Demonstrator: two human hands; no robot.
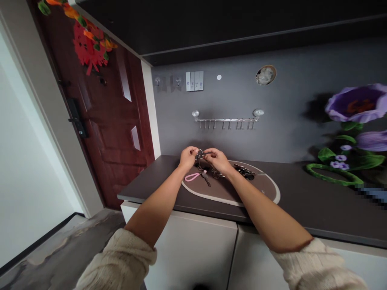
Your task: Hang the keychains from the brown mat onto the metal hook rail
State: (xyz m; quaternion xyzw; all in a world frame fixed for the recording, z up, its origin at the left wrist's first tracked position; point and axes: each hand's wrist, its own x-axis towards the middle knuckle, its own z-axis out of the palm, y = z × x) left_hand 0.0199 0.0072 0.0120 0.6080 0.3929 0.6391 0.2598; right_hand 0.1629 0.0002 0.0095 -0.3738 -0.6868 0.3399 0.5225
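My left hand [188,156] and my right hand [215,158] meet above an oval brown mat [260,189] on a dark countertop. Both pinch a metal key ring [199,153] between their fingertips, and dark keys hang from it down toward the mat. A pink strap [192,177] lies on the mat just below my left hand. More keys [245,172] lie in a small heap on the mat to the right of my right hand.
A chrome hook rail [225,120] hangs on the grey wall above the counter [302,201], with light switches [194,81] higher up. A red-brown door [102,121] stands at the left. Purple artificial flowers [356,104] stand at the right. White cabinets sit below the counter.
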